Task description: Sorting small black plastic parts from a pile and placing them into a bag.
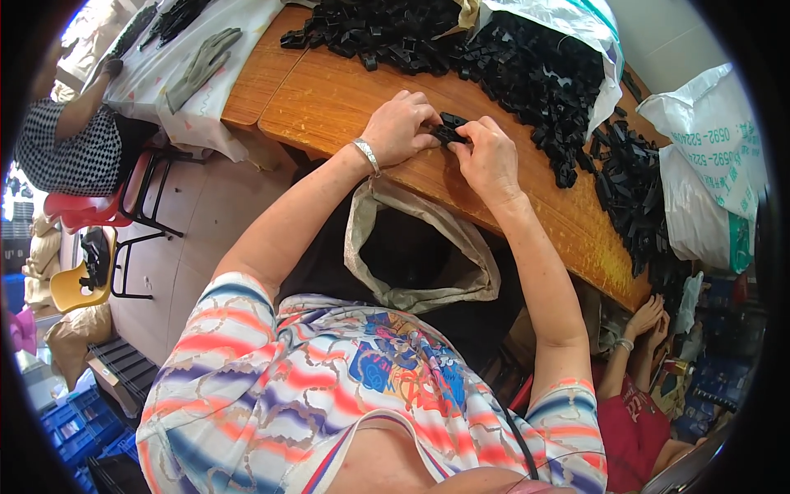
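Observation:
Just above the near edge of the wooden table, my left hand point(401, 130) and my right hand point(488, 156) are closed on small black plastic parts point(449, 128). The fingertips of both hands meet around these parts, which partly hide behind the fingers. Whether the parts are one piece or two joined ones, I cannot tell. Beneath my hands, an open woven sack point(362, 235) hangs at the table edge with its mouth facing up; its inside is dark. A large heap of similar black plastic parts point(527, 74) spreads along the far side of the table.
White plastic sacks point(699, 165) stand at the right end of the wooden table point(329, 99). A grey glove point(202, 70) lies on a cloth-covered table to the left. One person sits there on a red chair point(86, 210); another person's hands point(646, 317) work at the right.

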`<state>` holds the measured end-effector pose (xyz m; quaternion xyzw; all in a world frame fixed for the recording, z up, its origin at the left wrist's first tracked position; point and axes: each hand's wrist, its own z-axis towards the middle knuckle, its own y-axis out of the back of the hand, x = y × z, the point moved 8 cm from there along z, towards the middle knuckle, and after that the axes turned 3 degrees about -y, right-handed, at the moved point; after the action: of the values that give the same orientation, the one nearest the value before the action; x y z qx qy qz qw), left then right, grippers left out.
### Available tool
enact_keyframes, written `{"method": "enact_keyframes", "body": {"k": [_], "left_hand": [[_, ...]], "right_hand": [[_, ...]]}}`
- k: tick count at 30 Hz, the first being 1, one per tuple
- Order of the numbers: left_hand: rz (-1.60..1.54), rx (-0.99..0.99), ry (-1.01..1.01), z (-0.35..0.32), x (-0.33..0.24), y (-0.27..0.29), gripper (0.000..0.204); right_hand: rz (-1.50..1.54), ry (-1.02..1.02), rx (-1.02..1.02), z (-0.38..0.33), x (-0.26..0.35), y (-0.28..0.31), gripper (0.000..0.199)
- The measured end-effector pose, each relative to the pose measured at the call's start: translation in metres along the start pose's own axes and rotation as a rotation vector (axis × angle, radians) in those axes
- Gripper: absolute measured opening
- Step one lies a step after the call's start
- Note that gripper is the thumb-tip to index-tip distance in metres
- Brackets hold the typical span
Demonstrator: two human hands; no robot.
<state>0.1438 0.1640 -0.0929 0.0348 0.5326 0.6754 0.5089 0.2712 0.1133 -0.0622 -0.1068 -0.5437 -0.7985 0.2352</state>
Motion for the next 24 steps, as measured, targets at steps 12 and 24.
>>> {"method": "enact_keyframes", "body": {"k": [12, 24], "left_hand": [[0.014, 0.003, 0.018, 0.001, 0.001, -0.005, 0.025], [-0.097, 0.173, -0.036, -0.02, -0.012, -0.001, 0.028]], "right_hand": [[-0.57, 0.31, 0.112, -0.014, 0.022, -0.038, 0.02], [-0.068, 0.107, 0.087, -0.028, 0.004, -0.013, 0.015]]}}
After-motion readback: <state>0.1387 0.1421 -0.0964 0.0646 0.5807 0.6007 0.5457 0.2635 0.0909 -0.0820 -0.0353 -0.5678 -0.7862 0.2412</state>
